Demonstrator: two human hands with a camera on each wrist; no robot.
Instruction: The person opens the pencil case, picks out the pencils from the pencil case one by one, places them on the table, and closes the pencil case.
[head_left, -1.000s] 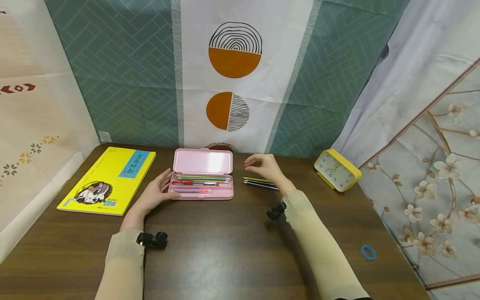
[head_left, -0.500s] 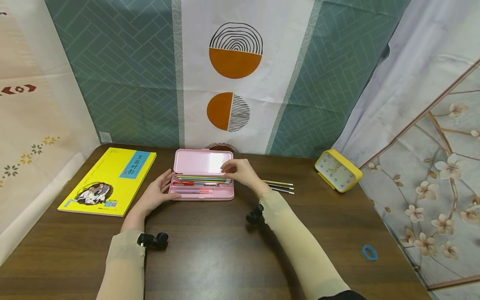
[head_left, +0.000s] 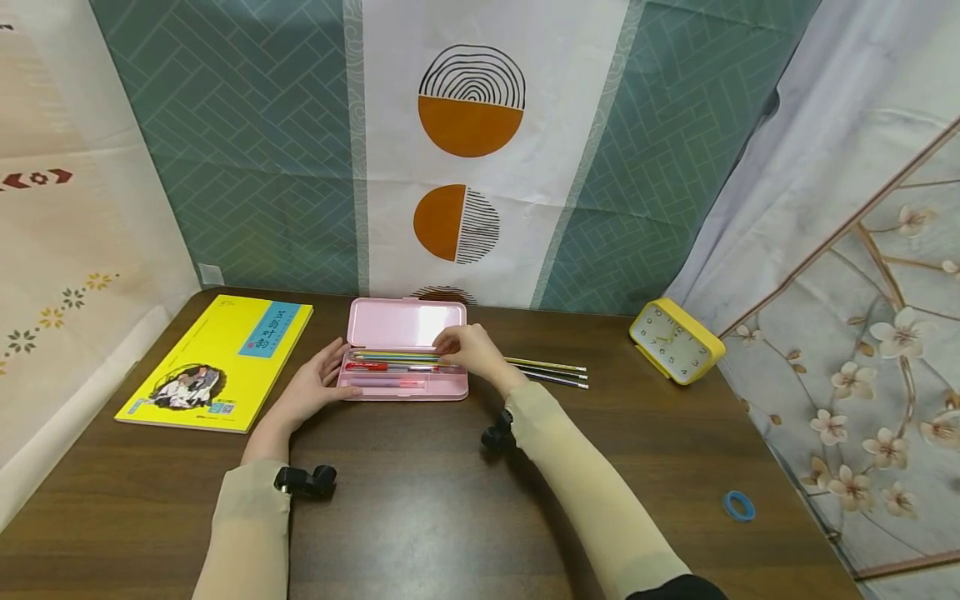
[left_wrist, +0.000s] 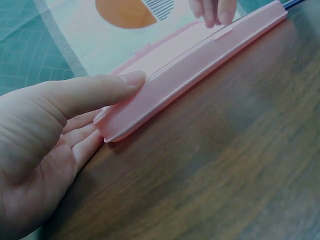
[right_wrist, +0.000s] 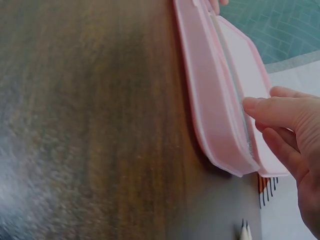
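Note:
A pink pencil case (head_left: 442,387) lies with its lid (head_left: 405,323) raised. My left hand (head_left: 315,383) holds its left end, thumb on the front wall and the other fingers round the end, as the left wrist view shows. Inside, several colored pencils (head_left: 393,357) lie along the back, with a red pen (head_left: 367,367) and a pink pen (head_left: 390,382) in front. My right hand (head_left: 474,350) hangs over the right end, its fingertips at the pencils; nothing shows between its fingers. Three pencils (head_left: 551,371) lie on the table to the right, partly behind the right hand.
A yellow book (head_left: 217,358) lies left of the case on the brown table (head_left: 405,500). At the far right stands a yellow alarm clock (head_left: 675,342), with a blue ring (head_left: 739,506) nearer the front. Patterned cloth (head_left: 487,208) hangs behind.
My right hand has moved left, from above the loose pencils to the right part of the pencil case, and lowered. My left hand has stayed at the case's left end.

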